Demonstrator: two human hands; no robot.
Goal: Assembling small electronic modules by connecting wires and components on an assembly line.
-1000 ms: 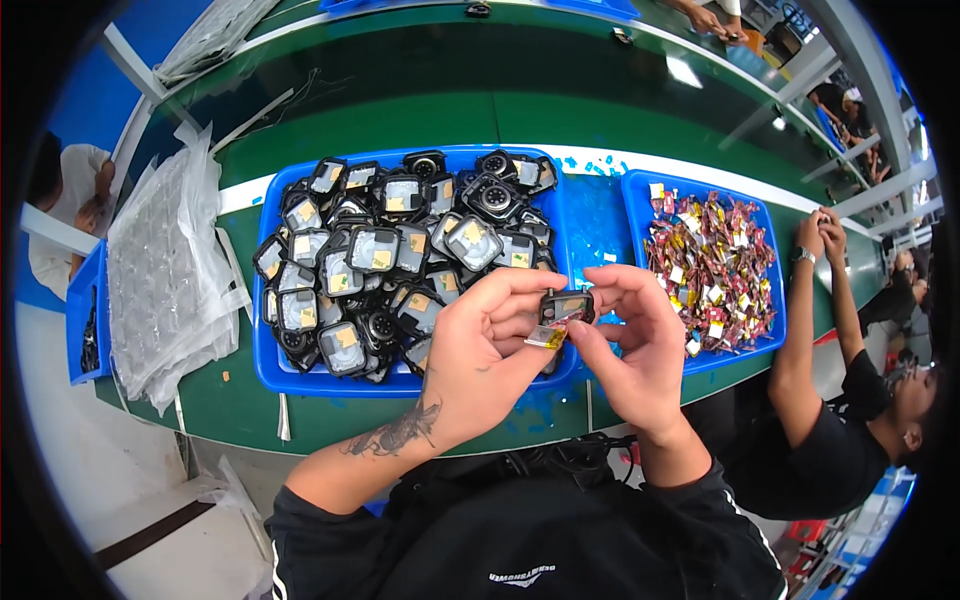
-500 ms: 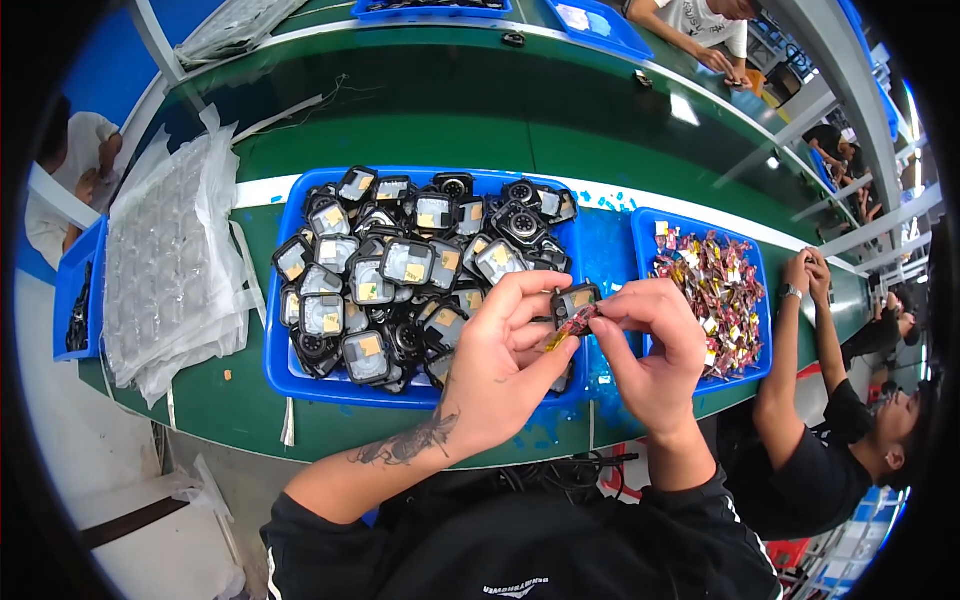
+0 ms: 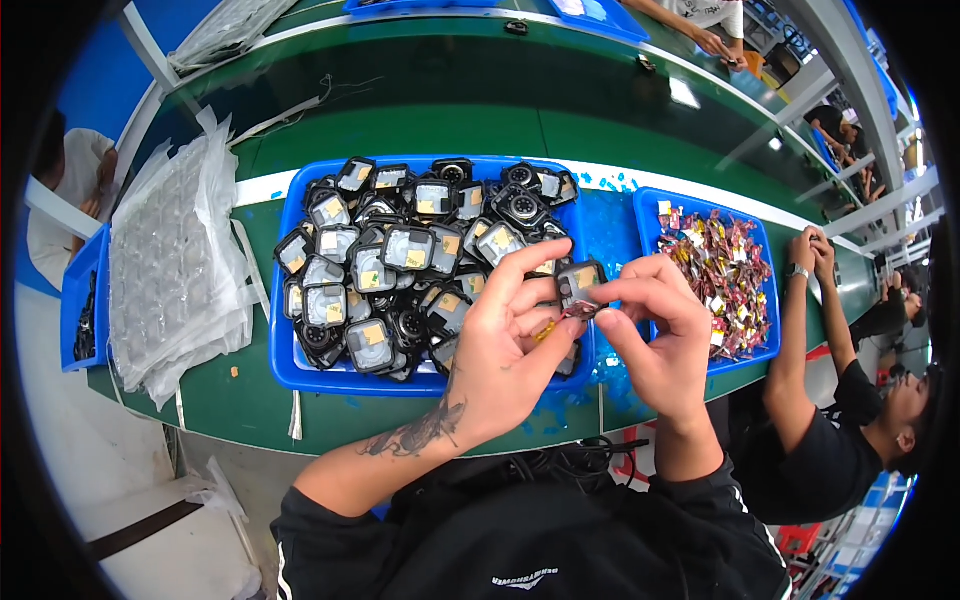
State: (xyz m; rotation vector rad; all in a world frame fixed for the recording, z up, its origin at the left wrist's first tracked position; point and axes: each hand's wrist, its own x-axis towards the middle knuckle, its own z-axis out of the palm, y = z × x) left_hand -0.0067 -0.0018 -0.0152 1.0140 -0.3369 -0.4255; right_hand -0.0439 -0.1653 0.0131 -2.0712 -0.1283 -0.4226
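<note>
Over the right edge of a blue tray (image 3: 279, 340), my left hand (image 3: 505, 350) holds a black smartwatch case (image 3: 580, 283), its open side with a tan sticker facing me. The same hand's thumb pins a thin flex cable, whose yellow end (image 3: 545, 331) sticks out beside the thumb. My right hand (image 3: 662, 325) is closed in a pinch at the case's lower right edge, thumb and index fingertip on the reddish end of the flex cable. What lies between those fingertips is partly hidden. Many similar watch cases (image 3: 408, 248) are heaped in the tray.
To the right, a second blue tray (image 3: 655, 196) is filled with small reddish and yellow flex parts (image 3: 715, 280). Clear plastic trays in wrapping (image 3: 180, 260) lie at the left on the green table (image 3: 430, 130). A co-worker's forearms (image 3: 795, 340) rest at the right.
The watch case has tilted so more of its inside shows. The flex cable, earlier lying across its front, now sits lower at the case's edge, with my right fingers moved down slightly.
</note>
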